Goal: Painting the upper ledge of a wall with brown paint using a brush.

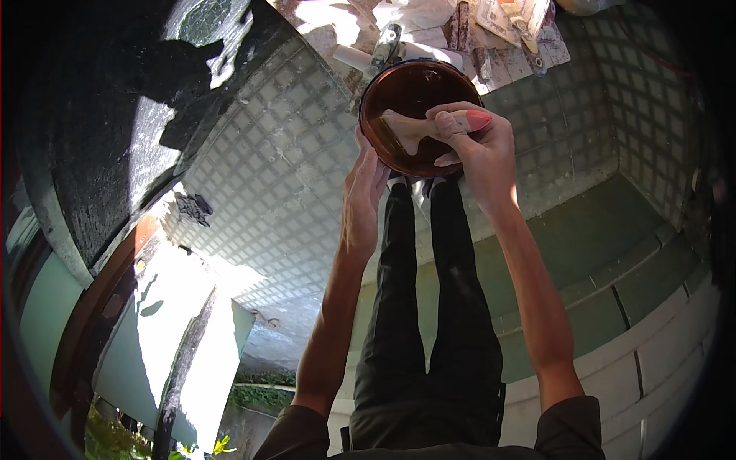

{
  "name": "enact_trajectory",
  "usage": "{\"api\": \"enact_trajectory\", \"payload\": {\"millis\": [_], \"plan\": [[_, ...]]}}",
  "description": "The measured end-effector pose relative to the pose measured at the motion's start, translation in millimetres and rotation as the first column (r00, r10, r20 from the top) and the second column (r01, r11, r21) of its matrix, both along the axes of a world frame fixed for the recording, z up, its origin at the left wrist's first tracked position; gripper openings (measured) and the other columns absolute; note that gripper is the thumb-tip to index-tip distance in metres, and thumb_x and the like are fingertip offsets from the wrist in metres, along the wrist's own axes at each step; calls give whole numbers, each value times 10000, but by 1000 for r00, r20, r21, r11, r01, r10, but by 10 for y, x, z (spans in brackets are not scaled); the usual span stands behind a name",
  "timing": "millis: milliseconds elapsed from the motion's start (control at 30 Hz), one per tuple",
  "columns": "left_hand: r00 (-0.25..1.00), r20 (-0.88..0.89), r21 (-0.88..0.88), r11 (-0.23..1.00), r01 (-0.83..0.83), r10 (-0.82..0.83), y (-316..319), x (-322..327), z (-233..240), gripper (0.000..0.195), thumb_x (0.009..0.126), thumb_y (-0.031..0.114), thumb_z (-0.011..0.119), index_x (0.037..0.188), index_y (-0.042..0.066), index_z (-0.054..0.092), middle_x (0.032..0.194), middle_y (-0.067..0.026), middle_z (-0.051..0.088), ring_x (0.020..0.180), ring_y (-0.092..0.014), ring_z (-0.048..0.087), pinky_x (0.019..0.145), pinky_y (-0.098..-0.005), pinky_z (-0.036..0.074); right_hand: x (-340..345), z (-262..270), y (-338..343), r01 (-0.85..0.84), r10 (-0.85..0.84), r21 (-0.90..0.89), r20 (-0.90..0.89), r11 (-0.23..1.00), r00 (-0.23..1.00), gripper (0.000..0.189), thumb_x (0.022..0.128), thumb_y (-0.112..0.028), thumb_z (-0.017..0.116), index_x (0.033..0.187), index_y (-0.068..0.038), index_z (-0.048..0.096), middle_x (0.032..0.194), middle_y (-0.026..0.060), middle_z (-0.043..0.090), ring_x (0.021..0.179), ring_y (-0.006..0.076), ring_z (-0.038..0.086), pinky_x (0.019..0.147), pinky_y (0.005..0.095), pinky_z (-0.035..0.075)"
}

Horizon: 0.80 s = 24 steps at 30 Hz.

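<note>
My right hand [486,144] grips a flat paintbrush [405,129] by its wooden handle, which ends in a red tip. The brush lies slanted over the mouth of a round container [425,86] with a dark rim and a glossy reddish-brown inside. Its wide head points to the left, and the bristles are mostly hidden beneath it. My left hand [365,192] holds the near left side of the container, fingers extended along the outer wall. Some right-hand fingers reach down by the near right rim. How full the container is, I cannot tell.
Beyond the container stands a stained work surface [552,52] bearing a white tray [489,17], a brush-like tool [526,34], a white cylinder [352,57] and a dark-handled tool [386,46]. A dark panel [115,75] rises at left. Dark debris [194,208] lies on the tiled floor [276,167].
</note>
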<state>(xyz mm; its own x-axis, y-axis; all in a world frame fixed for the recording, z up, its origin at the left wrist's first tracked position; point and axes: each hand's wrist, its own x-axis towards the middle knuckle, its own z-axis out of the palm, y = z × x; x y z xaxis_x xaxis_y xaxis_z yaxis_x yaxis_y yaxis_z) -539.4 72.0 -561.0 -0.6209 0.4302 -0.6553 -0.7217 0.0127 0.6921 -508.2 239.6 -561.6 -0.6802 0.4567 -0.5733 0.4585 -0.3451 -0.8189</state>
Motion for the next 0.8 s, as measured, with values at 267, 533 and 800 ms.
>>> {"api": "enact_trajectory", "payload": {"millis": [267,533,800], "plan": [[998,-36,-8,999,42,-42,-48,12,12,646,1066,390,268,1573,34,82,1635,-133,162,1495,-289,208,1225,-455,160,43,45,8,-110,111,59,-5,992,994,153,910,-119,701,968,18,740,800,64,719,713,93,661,623,253,591],[992,-95,-78,994,81,-89,-117,-16,-89,647,1067,396,266,1570,28,89,1636,-140,154,1500,-294,194,1225,-458,157,162,40,-33,156,-152,41,-89,987,984,179,930,-94,681,1014,61,712,872,79,712,796,97,664,727,241,577],[976,-177,-176,980,92,-124,-41,-251,-161,647,1070,387,284,1553,-20,140,1610,-166,218,1474,-276,269,1213,-410,216,217,-9,-257,211,-209,14,-92,977,974,271,981,-136,608,1104,97,672,1029,163,695,944,199,693,888,306,594]]}}
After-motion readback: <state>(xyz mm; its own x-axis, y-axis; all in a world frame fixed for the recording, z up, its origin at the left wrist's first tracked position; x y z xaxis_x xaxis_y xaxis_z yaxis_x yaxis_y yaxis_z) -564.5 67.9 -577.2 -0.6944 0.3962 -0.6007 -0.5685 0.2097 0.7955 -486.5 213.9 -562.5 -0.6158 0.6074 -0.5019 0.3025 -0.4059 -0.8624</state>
